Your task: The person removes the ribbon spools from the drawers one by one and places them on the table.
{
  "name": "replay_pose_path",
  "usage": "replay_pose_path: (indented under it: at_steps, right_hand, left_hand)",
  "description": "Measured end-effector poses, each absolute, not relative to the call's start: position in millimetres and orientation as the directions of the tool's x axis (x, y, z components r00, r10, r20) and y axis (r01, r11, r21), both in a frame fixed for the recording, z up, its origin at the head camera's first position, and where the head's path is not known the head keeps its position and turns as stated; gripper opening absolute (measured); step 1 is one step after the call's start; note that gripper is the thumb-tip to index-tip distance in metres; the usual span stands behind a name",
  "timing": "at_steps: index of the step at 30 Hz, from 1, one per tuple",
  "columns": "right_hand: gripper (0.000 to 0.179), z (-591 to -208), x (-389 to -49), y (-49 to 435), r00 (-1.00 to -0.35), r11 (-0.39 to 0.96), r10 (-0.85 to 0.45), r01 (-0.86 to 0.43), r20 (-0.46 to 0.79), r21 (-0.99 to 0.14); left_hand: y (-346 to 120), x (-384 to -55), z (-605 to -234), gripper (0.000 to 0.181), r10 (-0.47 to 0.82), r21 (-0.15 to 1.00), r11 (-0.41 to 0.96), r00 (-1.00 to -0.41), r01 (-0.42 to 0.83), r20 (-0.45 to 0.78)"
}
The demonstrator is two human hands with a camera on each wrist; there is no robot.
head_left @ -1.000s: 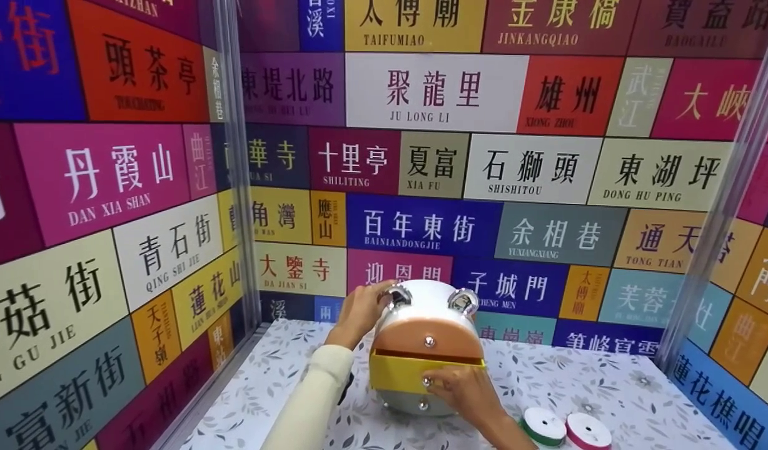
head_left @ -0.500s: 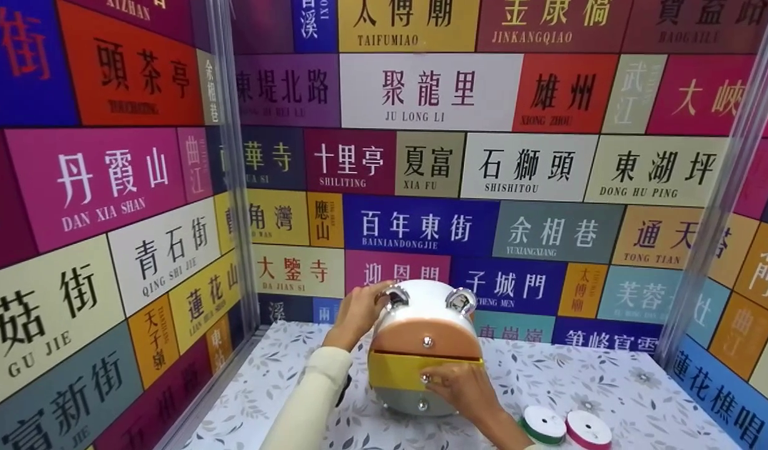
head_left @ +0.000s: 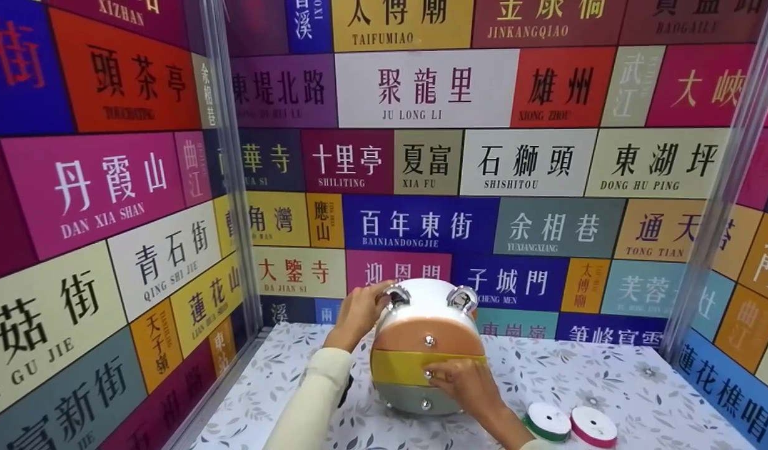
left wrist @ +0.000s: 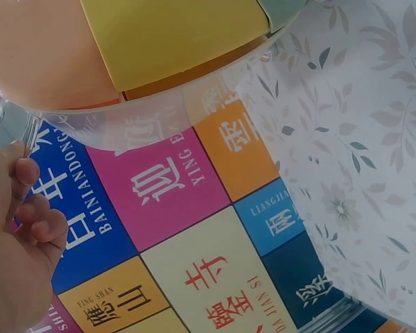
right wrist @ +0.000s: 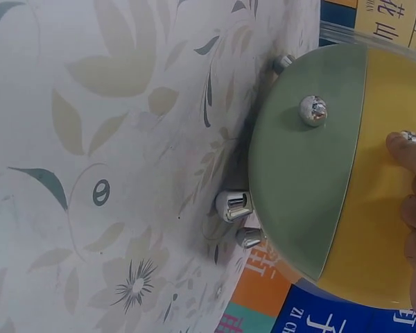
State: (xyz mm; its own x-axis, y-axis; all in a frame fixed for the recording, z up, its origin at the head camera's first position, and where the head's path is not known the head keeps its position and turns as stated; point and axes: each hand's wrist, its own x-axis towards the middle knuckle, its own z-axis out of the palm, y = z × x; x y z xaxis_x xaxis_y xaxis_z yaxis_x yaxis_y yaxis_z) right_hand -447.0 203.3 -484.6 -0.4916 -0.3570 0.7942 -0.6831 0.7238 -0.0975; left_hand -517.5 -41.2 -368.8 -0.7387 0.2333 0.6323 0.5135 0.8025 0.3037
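A small rounded chest of drawers [head_left: 424,297] with a white shell and two silver ears stands on the table. Its drawer fronts are orange [head_left: 409,334], yellow [head_left: 393,367] and green [head_left: 399,400], each with a round silver knob. My left hand [head_left: 358,315] grips the left silver ear [left wrist: 7,121] with curled fingers. With thumb and forefinger, my right hand [head_left: 468,384] pinches the yellow drawer's knob [right wrist: 408,137]. The yellow front looks about flush in the head view; the left wrist view shows a narrow orange-brown strip along its side.
Right of the chest, near the front, lie a green-edged ribbon spool [head_left: 548,420] and a red-edged one [head_left: 593,426]. A leaf-patterned cloth covers the table [head_left: 628,381]. Walls with colourful lettered panels [head_left: 528,94] rise behind and at both sides.
The yellow drawer stood out with a gap above it and has slid inward until about flush, the right hand moving with its knob. The left hand stays on the ear.
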Motion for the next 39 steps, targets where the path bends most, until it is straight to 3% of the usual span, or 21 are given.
replay_pose_path:
  at_steps: [8, 16, 23, 39]
  right_hand:
    - [0.031, -487, -444, 202, -0.470, 0.722, -0.367, -0.688, 0.803, -0.072]
    - [0.036, -495, -437, 200, -0.512, 0.720, -0.325, -0.679, 0.795, -0.142]
    - [0.040, -499, -434, 204, -0.437, 0.701, -0.342, -0.708, 0.832, -0.084]
    - [0.029, -539, -447, 212, -0.576, 0.664, -0.465, -0.729, 0.672, -0.165]
  left_hand:
    - [-42, -518, -371, 0.039, 0.236, 0.286, 0.792, -0.702, 0.540, 0.672]
    - [-44, -517, -378, 0.040, 0.236, 0.291, 0.793, -0.710, 0.535, 0.663]
    - [-42, -517, -373, 0.040, 0.236, 0.283, 0.785, -0.689, 0.550, 0.685]
    - [-41, -518, -373, 0.040, 0.231, 0.263, 0.801, -0.683, 0.538, 0.693]
